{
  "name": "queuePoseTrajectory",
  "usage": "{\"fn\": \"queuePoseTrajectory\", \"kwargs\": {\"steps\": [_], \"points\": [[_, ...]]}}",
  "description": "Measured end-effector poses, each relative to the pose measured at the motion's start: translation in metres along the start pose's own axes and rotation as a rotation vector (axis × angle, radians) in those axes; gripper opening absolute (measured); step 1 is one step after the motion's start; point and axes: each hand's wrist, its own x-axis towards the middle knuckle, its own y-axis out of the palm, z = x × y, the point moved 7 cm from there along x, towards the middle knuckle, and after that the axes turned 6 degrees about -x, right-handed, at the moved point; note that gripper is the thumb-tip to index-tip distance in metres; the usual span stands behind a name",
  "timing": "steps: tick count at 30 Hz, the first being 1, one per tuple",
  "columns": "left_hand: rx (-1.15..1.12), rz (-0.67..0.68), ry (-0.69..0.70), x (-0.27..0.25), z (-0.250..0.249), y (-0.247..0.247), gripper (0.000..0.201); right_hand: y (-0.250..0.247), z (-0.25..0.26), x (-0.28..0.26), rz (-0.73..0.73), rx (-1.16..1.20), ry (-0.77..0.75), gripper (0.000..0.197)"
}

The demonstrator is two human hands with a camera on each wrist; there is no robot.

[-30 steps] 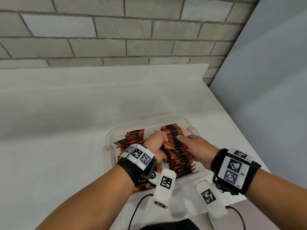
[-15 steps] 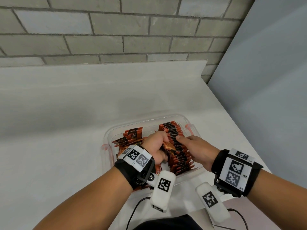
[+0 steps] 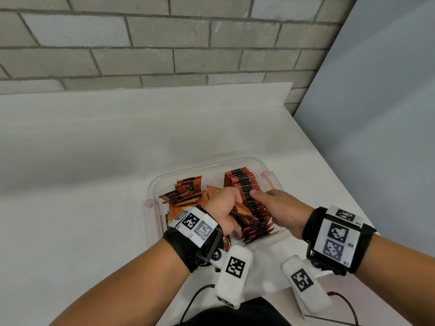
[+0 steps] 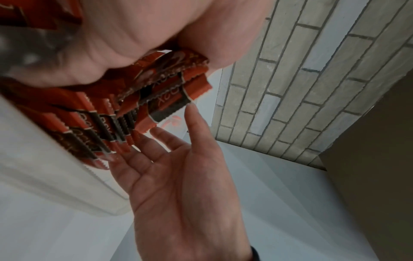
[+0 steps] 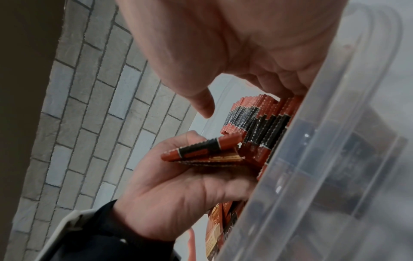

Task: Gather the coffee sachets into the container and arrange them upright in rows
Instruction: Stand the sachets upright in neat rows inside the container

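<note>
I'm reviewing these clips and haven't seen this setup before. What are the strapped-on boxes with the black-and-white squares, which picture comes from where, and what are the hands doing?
There is no robot here: a person works with bare hands. The boxes are cameras strapped to each wrist, with printed marker squares on them. The wide picture comes from a camera on the person's head; the two close ones look along each hand.

A clear plastic container stands on a white table by a brick wall. On its right side, a row of orange and black coffee sachets stands upright; on its left, loose sachets lie jumbled.

The left hand grips a small bundle of sachets. The right hand is open, its fingertips resting on the row.
</note>
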Motion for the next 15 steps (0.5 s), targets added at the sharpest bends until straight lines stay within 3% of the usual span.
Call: {"fn": "queuePoseTrajectory", "kwargs": {"steps": [4,7,15], "points": [[-0.01,0.007,0.019,-0.0001,0.0049,0.0026,0.052,0.0015,0.0004,-0.0036,0.008,0.013,0.003,0.034],[0.003,0.008,0.02,0.0013,0.0048,0.0003,0.058,0.0017,0.0014,-0.0044,0.011,0.012,0.002,0.031],[-0.035,0.004,0.04,0.0,0.0047,0.0012,0.049,0.0037,0.0006,-0.003,0.029,0.031,-0.004,0.037]]}}
